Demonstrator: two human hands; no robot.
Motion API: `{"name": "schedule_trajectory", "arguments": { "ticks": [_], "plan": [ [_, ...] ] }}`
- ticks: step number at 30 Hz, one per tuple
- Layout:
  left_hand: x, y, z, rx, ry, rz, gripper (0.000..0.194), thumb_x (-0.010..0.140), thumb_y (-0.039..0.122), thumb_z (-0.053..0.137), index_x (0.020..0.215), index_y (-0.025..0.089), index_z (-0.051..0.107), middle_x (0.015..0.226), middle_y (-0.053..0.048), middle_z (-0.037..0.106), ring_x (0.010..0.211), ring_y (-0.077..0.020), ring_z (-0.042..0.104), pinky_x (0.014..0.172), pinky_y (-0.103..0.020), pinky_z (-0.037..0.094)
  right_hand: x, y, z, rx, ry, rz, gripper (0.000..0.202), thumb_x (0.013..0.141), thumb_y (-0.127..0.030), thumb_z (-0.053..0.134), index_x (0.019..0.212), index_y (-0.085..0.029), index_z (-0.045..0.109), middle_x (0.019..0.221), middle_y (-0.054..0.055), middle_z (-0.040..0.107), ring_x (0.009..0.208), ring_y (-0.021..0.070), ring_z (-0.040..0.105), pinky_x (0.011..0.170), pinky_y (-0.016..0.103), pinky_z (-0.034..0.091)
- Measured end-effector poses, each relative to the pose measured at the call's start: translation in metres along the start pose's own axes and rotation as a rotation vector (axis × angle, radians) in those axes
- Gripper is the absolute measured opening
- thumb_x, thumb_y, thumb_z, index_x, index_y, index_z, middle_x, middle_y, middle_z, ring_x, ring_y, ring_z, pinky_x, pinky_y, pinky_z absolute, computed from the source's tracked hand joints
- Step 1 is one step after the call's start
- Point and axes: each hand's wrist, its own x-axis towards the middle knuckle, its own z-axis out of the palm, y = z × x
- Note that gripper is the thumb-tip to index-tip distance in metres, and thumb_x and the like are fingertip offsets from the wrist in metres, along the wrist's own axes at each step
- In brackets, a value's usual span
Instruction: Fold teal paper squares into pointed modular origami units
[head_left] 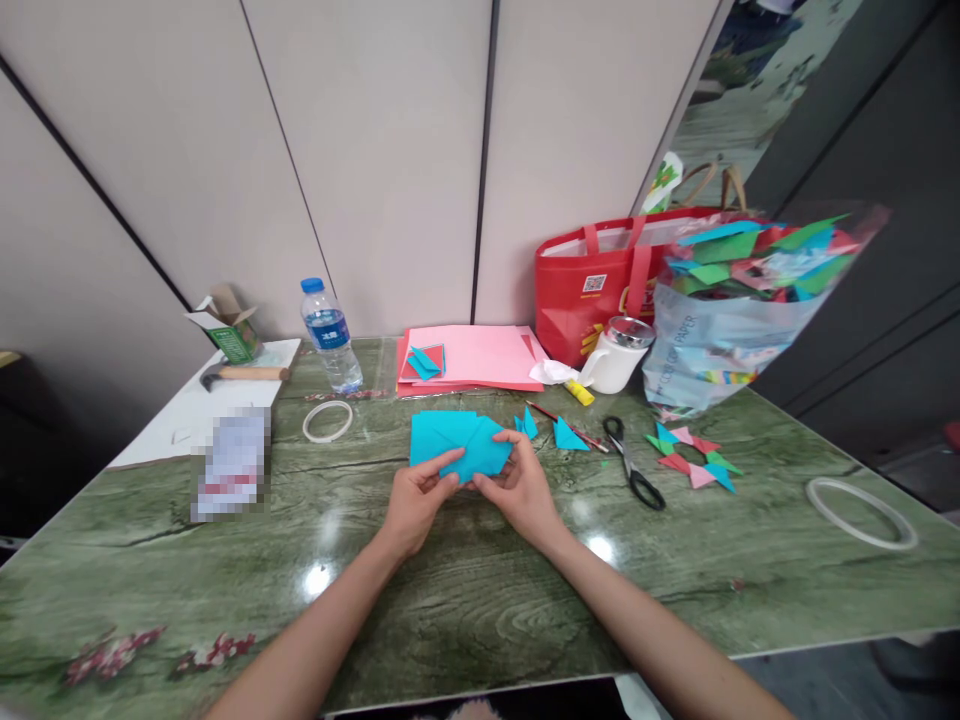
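Both hands hold a folded piece of blue paper (480,452) at the middle of the table. My left hand (424,492) pinches its lower left part, thumb and forefinger on the front. At the right corner, my right hand (523,482) grips it between thumb and fingers. Behind it lies more blue paper (427,428); whether the two are joined I cannot tell. Small folded blue pieces (570,435) rest just right of my right hand, beside a pencil (562,424). Black-handled scissors (632,465) lie further right, followed by a ring of coloured folded paper pieces (695,457).
Pink and red paper sheets (480,355) lie at the back, near a water bottle (330,340). A white mug (616,358), a red bag (577,280) and a plastic bag of folded paper (690,350) stand back right. A hammer (247,373) and a small box (238,340) are left.
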Motion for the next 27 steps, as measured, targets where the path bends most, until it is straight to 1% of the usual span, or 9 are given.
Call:
{"name": "schedule_trajectory", "arguments": {
  "ticks": [4, 8, 10, 12, 13, 16, 20, 24, 27],
  "plan": [
    [0.001, 0.007, -0.002, 0.008, 0.030, 0.012, 0.043, 0.061, 0.026, 0.070, 0.102, 0.015, 0.064, 0.098, -0.009, 0.067, 0.083, -0.0209, 0.061, 0.076, -0.033, 0.048, 0.005, -0.001, -0.006, 0.021, -0.012, 0.000, 0.039, 0.068, -0.025, 0.059, 0.097, -0.026, 0.033, 0.083, -0.001, 0.049, 0.062, 0.0121, 0.060, 0.060, 0.029, 0.056],
    [0.004, 0.014, -0.006, 0.049, 0.003, 0.021, 0.040, 0.062, 0.025, 0.068, 0.100, 0.015, 0.065, 0.094, -0.008, 0.068, 0.080, -0.0191, 0.061, 0.072, -0.030, 0.048, 0.010, -0.003, -0.016, 0.035, -0.049, 0.004, 0.028, 0.068, -0.021, 0.056, 0.093, -0.024, 0.041, 0.088, 0.000, 0.050, 0.061, 0.0105, 0.060, 0.064, 0.032, 0.055],
    [0.006, 0.018, -0.010, 0.086, -0.011, 0.023, 0.036, 0.062, 0.024, 0.068, 0.097, 0.014, 0.066, 0.088, -0.007, 0.068, 0.075, -0.0172, 0.061, 0.069, -0.028, 0.048, 0.014, -0.003, -0.022, 0.035, -0.035, -0.035, 0.021, 0.069, -0.019, 0.053, 0.089, -0.023, 0.046, 0.094, 0.002, 0.053, 0.068, 0.0121, 0.061, 0.067, 0.033, 0.054],
    [0.008, 0.022, -0.015, 0.116, -0.040, 0.009, 0.034, 0.061, 0.022, 0.068, 0.094, 0.013, 0.067, 0.084, -0.007, 0.068, 0.072, -0.0165, 0.060, 0.067, -0.027, 0.047, 0.017, -0.002, -0.029, 0.018, -0.015, -0.098, 0.013, 0.071, -0.017, 0.049, 0.083, -0.021, 0.051, 0.102, 0.003, 0.054, 0.084, 0.0150, 0.060, 0.076, 0.035, 0.051],
    [0.009, 0.023, -0.017, 0.135, -0.060, -0.004, 0.032, 0.061, 0.021, 0.067, 0.093, 0.013, 0.067, 0.084, -0.007, 0.068, 0.071, -0.0164, 0.060, 0.066, -0.027, 0.047, 0.019, -0.001, -0.031, 0.010, -0.030, -0.131, 0.010, 0.072, -0.017, 0.049, 0.081, -0.021, 0.054, 0.106, 0.004, 0.052, 0.091, 0.0162, 0.059, 0.081, 0.036, 0.048],
    [0.009, 0.027, -0.022, 0.260, -0.121, -0.009, 0.029, 0.062, 0.019, 0.066, 0.090, 0.012, 0.068, 0.085, -0.007, 0.068, 0.071, -0.0176, 0.059, 0.065, -0.028, 0.046, 0.020, 0.000, -0.035, -0.056, -0.143, -0.168, 0.013, 0.075, -0.018, 0.050, 0.082, -0.021, 0.060, 0.114, 0.005, 0.049, 0.102, 0.0190, 0.053, 0.083, 0.037, 0.046],
    [0.008, 0.029, -0.025, 0.326, -0.103, 0.033, 0.030, 0.062, 0.021, 0.066, 0.091, 0.012, 0.067, 0.098, -0.010, 0.065, 0.080, -0.0209, 0.058, 0.067, -0.028, 0.045, 0.017, 0.000, -0.031, -0.200, -0.229, -0.150, 0.016, 0.076, -0.018, 0.053, 0.085, -0.022, 0.065, 0.116, 0.007, 0.051, 0.110, 0.0198, 0.047, 0.087, 0.036, 0.042],
    [0.009, 0.029, -0.025, 0.356, -0.172, 0.003, 0.035, 0.062, 0.023, 0.067, 0.095, 0.013, 0.066, 0.095, -0.010, 0.066, 0.080, -0.0217, 0.059, 0.067, -0.030, 0.046, 0.013, 0.001, -0.026, -0.191, -0.320, -0.071, 0.018, 0.074, -0.017, 0.054, 0.086, -0.021, 0.066, 0.105, 0.007, 0.059, 0.103, 0.0186, 0.053, 0.084, 0.033, 0.042],
    [0.009, 0.029, -0.022, 0.332, -0.144, 0.079, 0.033, 0.057, 0.022, 0.070, 0.090, 0.015, 0.068, 0.105, -0.010, 0.063, 0.096, -0.0254, 0.055, 0.079, -0.033, 0.044, 0.011, 0.003, -0.023, -0.179, -0.378, -0.012, 0.019, 0.071, -0.016, 0.055, 0.086, -0.020, 0.066, 0.089, 0.004, 0.062, 0.085, 0.0164, 0.058, 0.073, 0.029, 0.046]
  ]
}}
